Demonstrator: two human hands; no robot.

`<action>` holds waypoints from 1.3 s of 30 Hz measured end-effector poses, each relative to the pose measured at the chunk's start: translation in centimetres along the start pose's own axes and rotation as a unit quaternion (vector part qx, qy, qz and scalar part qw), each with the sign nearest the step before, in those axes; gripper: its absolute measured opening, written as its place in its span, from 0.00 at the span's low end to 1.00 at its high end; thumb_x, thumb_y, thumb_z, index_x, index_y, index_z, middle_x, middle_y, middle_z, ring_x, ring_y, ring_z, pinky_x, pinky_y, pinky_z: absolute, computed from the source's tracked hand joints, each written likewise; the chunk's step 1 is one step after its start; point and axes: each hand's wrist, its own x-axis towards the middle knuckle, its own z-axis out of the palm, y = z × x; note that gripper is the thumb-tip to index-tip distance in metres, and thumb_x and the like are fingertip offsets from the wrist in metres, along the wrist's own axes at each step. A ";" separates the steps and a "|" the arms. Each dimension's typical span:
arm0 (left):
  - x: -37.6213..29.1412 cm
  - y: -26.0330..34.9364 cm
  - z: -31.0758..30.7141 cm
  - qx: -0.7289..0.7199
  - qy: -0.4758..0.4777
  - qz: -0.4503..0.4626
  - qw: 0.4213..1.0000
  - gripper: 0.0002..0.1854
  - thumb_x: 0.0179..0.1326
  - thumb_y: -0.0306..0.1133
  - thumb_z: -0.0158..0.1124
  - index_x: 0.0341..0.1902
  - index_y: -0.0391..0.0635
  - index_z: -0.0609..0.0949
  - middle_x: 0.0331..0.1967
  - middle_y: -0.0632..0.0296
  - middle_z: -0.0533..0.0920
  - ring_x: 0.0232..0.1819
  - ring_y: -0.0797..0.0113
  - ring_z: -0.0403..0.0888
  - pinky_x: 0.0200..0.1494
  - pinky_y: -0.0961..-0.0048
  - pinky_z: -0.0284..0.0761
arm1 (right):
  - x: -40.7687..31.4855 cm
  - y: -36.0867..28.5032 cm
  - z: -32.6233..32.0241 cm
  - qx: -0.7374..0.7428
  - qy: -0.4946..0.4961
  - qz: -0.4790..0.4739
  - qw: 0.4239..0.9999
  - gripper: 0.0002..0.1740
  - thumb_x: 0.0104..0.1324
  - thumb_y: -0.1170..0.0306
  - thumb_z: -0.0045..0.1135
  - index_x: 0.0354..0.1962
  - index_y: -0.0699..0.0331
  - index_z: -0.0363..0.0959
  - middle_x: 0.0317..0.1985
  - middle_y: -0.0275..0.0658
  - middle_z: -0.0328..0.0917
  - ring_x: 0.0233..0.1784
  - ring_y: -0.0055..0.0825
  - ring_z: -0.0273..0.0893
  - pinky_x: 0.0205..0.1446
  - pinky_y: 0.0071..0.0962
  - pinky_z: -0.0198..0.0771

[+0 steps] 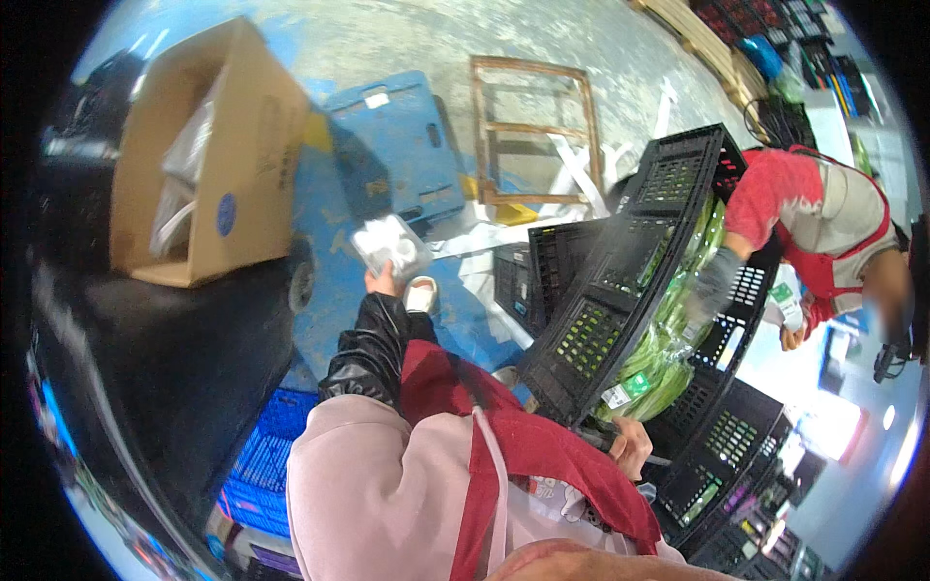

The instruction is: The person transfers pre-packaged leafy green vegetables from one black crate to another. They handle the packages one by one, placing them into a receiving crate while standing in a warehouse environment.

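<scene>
My left hand [385, 279], at the end of a black leather sleeve, grips the edge of a clear plastic container [392, 247] with white contents that I cannot make out. It is held above the blue floor, left of the crates. My right hand [631, 447], fingers bent, is at the near end of a black plastic crate [574, 356]; whether it grips the rim cannot be told. Bagged green leafy vegetables [654, 356] with green-and-white labels fill this crate. Across it, a co-worker's gloved hand [712, 287] touches the bags, and their other hand [792, 338] is near a labelled white package [785, 301].
A tall open cardboard box [261, 145] with plastic film inside stands on a black surface [182, 348] at left. Below is a blue basket [265, 465]. A blue plastic board [396, 145], a rusty metal frame [534, 131] and white strips [574, 171] lie ahead. More black crates [726, 436] stand right.
</scene>
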 end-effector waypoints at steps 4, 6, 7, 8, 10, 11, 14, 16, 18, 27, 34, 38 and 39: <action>9.6 2.5 3.3 0.148 0.102 0.020 0.984 0.43 0.52 0.46 0.70 0.66 0.40 0.61 0.56 0.44 0.72 0.52 0.44 0.74 0.44 0.48 0.73 | 1.8 -1.8 -0.7 -0.024 -0.048 0.031 0.998 0.26 0.68 0.54 0.37 0.35 0.70 0.74 0.30 0.53 0.74 0.32 0.54 0.73 0.35 0.42 0.67; 14.8 2.5 2.2 0.319 0.184 0.029 0.929 0.47 0.52 0.49 0.70 0.69 0.40 0.57 0.60 0.43 0.70 0.52 0.46 0.74 0.40 0.51 0.72 | 2.6 -1.9 -1.0 -0.042 -0.049 0.045 0.997 0.22 0.65 0.57 0.40 0.33 0.70 0.72 0.29 0.53 0.72 0.31 0.54 0.71 0.35 0.43 0.66; 15.2 3.1 2.9 0.424 0.188 0.004 0.886 0.49 0.51 0.50 0.71 0.69 0.39 0.56 0.61 0.42 0.69 0.52 0.47 0.74 0.38 0.52 0.72 | 2.0 -1.7 -0.5 -0.047 -0.040 0.052 0.997 0.22 0.65 0.57 0.40 0.32 0.69 0.72 0.29 0.52 0.72 0.30 0.53 0.70 0.35 0.43 0.65; 15.1 2.1 3.1 0.416 0.137 0.017 0.899 0.48 0.51 0.49 0.71 0.69 0.39 0.56 0.58 0.43 0.71 0.51 0.48 0.75 0.36 0.52 0.72 | 1.8 -1.9 -0.7 -0.056 -0.040 0.061 0.996 0.21 0.65 0.57 0.40 0.33 0.69 0.72 0.29 0.52 0.73 0.31 0.52 0.71 0.36 0.42 0.66; 16.0 1.4 2.6 0.379 0.049 0.057 0.922 0.47 0.52 0.48 0.70 0.69 0.41 0.57 0.53 0.45 0.75 0.47 0.50 0.76 0.33 0.52 0.71 | 2.1 -2.2 -0.5 -0.057 -0.028 0.056 0.996 0.21 0.64 0.58 0.41 0.33 0.68 0.72 0.30 0.50 0.74 0.32 0.51 0.73 0.37 0.41 0.67; 18.1 1.0 0.1 0.336 0.019 0.097 0.937 0.41 0.54 0.44 0.69 0.67 0.43 0.61 0.42 0.51 0.78 0.37 0.57 0.77 0.27 0.57 0.70 | 3.4 -1.6 -0.6 -0.047 -0.020 0.023 0.998 0.20 0.64 0.58 0.41 0.33 0.68 0.73 0.30 0.50 0.75 0.32 0.50 0.73 0.38 0.41 0.68; 8.9 0.5 4.6 0.312 -0.125 -0.024 0.941 0.32 0.56 0.38 0.66 0.61 0.39 0.67 0.38 0.55 0.77 0.31 0.66 0.76 0.26 0.67 0.72 | 1.1 -2.6 -0.1 -0.064 0.007 0.080 0.995 0.17 0.56 0.62 0.47 0.33 0.68 0.74 0.31 0.49 0.76 0.33 0.49 0.74 0.40 0.40 0.69; 2.9 0.5 7.1 0.307 -0.177 0.002 0.935 0.27 0.58 0.37 0.64 0.57 0.34 0.71 0.41 0.55 0.79 0.34 0.69 0.77 0.28 0.71 0.73 | 0.8 -2.3 0.0 -0.075 0.034 0.076 0.994 0.15 0.50 0.67 0.49 0.32 0.69 0.75 0.31 0.49 0.76 0.32 0.48 0.74 0.39 0.41 0.70; -4.5 1.1 11.2 0.299 -0.243 0.021 0.923 0.22 0.60 0.35 0.62 0.55 0.36 0.74 0.39 0.60 0.79 0.37 0.72 0.77 0.33 0.74 0.73 | 1.1 -2.4 -0.1 -0.071 0.051 0.073 0.993 0.12 0.50 0.70 0.51 0.32 0.68 0.75 0.31 0.48 0.76 0.32 0.47 0.74 0.37 0.39 0.70; -35.1 5.6 24.8 0.267 -0.566 0.211 0.751 0.26 0.65 0.33 0.59 0.63 0.33 0.68 0.58 0.52 0.73 0.59 0.64 0.70 0.62 0.71 0.62 | -1.4 10.0 -7.0 -0.123 0.327 0.162 0.923 0.23 0.56 0.70 0.60 0.50 0.69 0.69 0.50 0.55 0.72 0.53 0.49 0.71 0.56 0.40 0.67; -33.5 5.2 29.2 0.467 -0.527 0.306 0.641 0.13 0.57 0.29 0.63 0.44 0.36 0.76 0.37 0.61 0.79 0.39 0.70 0.74 0.45 0.73 0.70 | -0.6 22.9 -9.6 0.251 0.116 0.300 0.913 0.24 0.58 0.69 0.53 0.52 0.71 0.66 0.44 0.56 0.73 0.49 0.47 0.72 0.51 0.42 0.66; -37.1 5.3 29.5 0.447 -0.566 0.122 0.682 0.13 0.60 0.28 0.58 0.47 0.37 0.77 0.37 0.61 0.80 0.36 0.68 0.79 0.39 0.70 0.76 | -0.6 21.9 -9.9 0.205 0.128 0.341 0.908 0.16 0.52 0.69 0.52 0.37 0.71 0.72 0.33 0.56 0.76 0.40 0.51 0.76 0.44 0.43 0.69; -39.0 5.3 29.6 0.423 -0.567 0.076 0.703 0.13 0.60 0.29 0.58 0.47 0.36 0.77 0.38 0.60 0.81 0.36 0.66 0.80 0.39 0.69 0.76 | -0.7 22.2 -9.5 0.207 0.162 0.331 0.906 0.15 0.50 0.70 0.51 0.34 0.71 0.73 0.30 0.56 0.76 0.37 0.52 0.76 0.42 0.44 0.69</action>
